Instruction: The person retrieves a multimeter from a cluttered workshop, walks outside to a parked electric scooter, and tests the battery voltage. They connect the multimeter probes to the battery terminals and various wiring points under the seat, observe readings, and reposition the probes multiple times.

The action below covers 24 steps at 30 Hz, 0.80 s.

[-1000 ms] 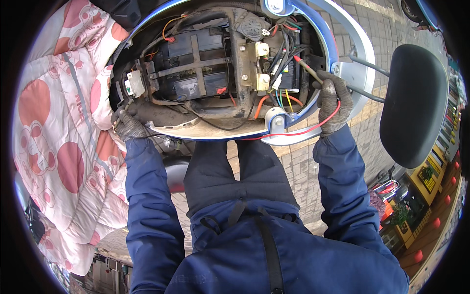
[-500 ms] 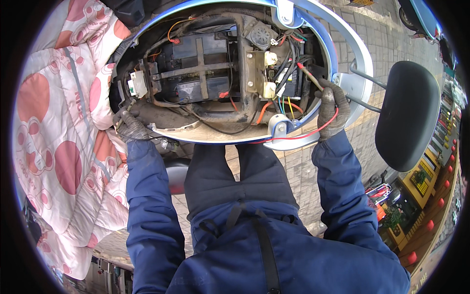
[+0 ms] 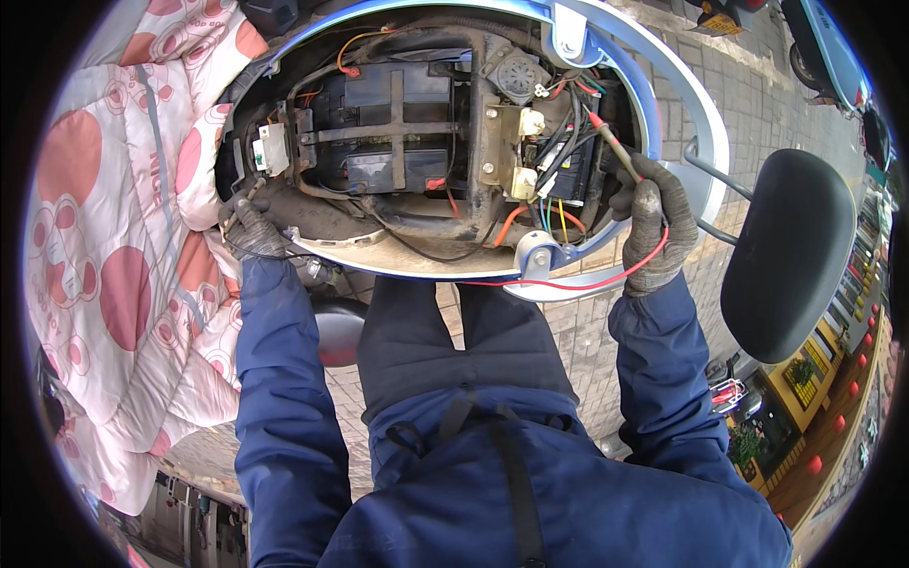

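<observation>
My gloved right hand (image 3: 655, 222) is closed round a slim red-tipped test probe (image 3: 614, 147) with a red lead (image 3: 606, 284) trailing from it. The probe's tip points at the bundle of black wires (image 3: 566, 142) beside a black box; whether it touches a contact is too small to tell. At the other end, my gloved left hand (image 3: 254, 230) pinches a thin stick-like probe (image 3: 254, 189) with a dark lead, just below a white switch block (image 3: 272, 150). Between them lie dark batteries (image 3: 396, 85) under a metal cross strap (image 3: 398, 133), inside an open scooter body (image 3: 379, 257).
A padded pink-and-white quilt (image 3: 104, 237) hangs along the left. A grab rail (image 3: 708, 123) and a black backrest pad (image 3: 791, 256) stick out at the right. A blue scooter (image 3: 824, 52) stands at the far right on brick paving (image 3: 729, 85).
The view has shifted slightly. My right hand sits a little lower and farther right, its probe still angled at the wires. My left hand stays by the white switch block.
</observation>
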Each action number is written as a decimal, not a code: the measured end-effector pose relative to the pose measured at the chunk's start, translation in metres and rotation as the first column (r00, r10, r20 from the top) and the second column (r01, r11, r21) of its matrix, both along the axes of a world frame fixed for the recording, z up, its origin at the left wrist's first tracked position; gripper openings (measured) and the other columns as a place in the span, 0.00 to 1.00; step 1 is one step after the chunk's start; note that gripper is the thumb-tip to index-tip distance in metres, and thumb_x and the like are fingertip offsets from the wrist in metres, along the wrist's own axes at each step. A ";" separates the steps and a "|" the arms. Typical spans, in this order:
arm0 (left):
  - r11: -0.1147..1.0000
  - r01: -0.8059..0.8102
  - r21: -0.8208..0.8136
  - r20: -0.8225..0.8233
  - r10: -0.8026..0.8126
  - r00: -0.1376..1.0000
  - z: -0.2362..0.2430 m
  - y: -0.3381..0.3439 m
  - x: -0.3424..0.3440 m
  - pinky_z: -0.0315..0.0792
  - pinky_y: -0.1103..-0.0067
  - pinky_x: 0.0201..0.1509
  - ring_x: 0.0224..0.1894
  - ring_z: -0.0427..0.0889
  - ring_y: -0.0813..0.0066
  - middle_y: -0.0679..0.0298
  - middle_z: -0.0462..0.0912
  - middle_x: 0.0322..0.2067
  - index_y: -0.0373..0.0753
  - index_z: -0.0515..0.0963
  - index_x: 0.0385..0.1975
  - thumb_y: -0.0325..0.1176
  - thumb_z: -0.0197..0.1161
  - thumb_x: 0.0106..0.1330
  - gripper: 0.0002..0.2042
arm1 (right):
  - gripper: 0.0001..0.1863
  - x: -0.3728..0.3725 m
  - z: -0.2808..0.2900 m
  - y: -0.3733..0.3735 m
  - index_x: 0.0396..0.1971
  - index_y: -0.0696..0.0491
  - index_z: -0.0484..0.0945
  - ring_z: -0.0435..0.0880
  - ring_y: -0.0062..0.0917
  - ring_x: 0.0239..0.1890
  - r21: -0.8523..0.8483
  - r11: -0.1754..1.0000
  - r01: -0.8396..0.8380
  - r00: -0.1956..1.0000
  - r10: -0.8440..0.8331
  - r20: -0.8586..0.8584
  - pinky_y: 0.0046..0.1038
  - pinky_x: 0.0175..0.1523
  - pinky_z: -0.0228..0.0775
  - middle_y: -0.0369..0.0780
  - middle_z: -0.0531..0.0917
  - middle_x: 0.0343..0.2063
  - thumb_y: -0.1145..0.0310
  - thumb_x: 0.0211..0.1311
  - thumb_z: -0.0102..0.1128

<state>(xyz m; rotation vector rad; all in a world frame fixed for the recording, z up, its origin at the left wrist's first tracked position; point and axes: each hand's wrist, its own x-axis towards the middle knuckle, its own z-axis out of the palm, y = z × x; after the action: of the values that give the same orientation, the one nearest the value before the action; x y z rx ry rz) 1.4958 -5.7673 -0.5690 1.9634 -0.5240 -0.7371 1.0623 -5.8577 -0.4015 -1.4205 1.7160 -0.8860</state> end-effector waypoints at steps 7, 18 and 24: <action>0.996 0.009 0.094 0.006 -0.009 1.000 -0.001 0.000 0.003 0.63 0.84 0.16 0.14 0.67 0.84 0.64 0.77 0.22 0.31 0.73 0.45 0.38 0.44 0.72 0.16 | 0.15 0.019 -0.006 -0.007 0.46 0.62 0.75 0.79 0.18 0.26 0.077 0.997 -0.002 0.999 0.006 -0.048 0.20 0.34 0.73 0.42 0.82 0.33 0.66 0.67 0.54; 0.992 0.084 0.092 0.183 -0.100 0.978 -0.023 0.009 0.016 0.64 0.83 0.16 0.14 0.67 0.83 0.63 0.78 0.22 0.34 0.74 0.44 0.39 0.46 0.72 0.15 | 0.16 0.015 -0.017 0.001 0.50 0.62 0.73 0.80 0.19 0.28 0.033 0.998 0.059 0.996 -0.061 0.058 0.21 0.33 0.74 0.43 0.82 0.34 0.67 0.68 0.51; 0.995 0.036 0.093 0.150 -0.049 0.988 -0.026 0.005 0.017 0.65 0.83 0.17 0.14 0.69 0.81 0.61 0.78 0.21 0.34 0.73 0.44 0.44 0.46 0.72 0.18 | 0.17 0.015 -0.020 -0.006 0.52 0.60 0.73 0.81 0.19 0.30 0.121 0.990 0.069 0.998 -0.068 -0.015 0.21 0.35 0.75 0.42 0.82 0.35 0.64 0.69 0.51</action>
<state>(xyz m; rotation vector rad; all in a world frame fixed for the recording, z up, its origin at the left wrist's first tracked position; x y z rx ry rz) 1.5129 -5.7619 -0.5950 2.1089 -0.6354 -0.6503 1.0772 -5.8634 -0.4216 -1.2952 1.8052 -0.7971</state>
